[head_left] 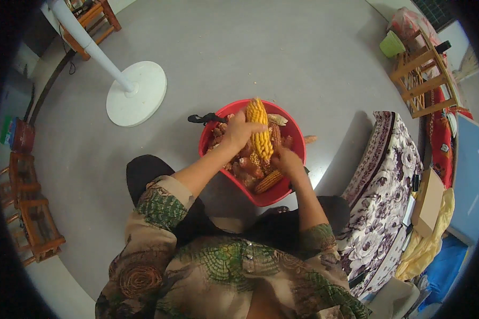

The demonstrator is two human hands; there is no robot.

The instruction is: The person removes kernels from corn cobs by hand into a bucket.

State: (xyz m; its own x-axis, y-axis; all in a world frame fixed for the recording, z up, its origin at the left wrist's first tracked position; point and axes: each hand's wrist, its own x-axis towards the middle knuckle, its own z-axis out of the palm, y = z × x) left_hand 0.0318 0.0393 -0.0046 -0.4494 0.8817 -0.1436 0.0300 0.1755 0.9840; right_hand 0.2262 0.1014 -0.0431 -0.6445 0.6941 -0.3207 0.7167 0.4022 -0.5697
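My left hand [240, 131] is closed around a yellow ear of corn [259, 127], thumb across its front. The ear stands roughly upright, with kernels covering its visible side. My right hand [287, 160] is closed by the ear's lower end, its fingers partly hidden. Just above it a bare reddish cob [275, 134] lies along the ear; I cannot tell whether the right hand grips it. Under both hands is a red basin [299, 119] full of bare cobs [248, 167] and loose kernels. Another ear of corn [269, 181] rests inside its near edge.
A black strap [203, 118] hangs over the basin's left rim. One cob [310, 139] lies on the floor to the right. A white round stand base [137, 94] is at far left, a flower-patterned cloth [378, 212] at right, wooden stools [37, 226] at left.
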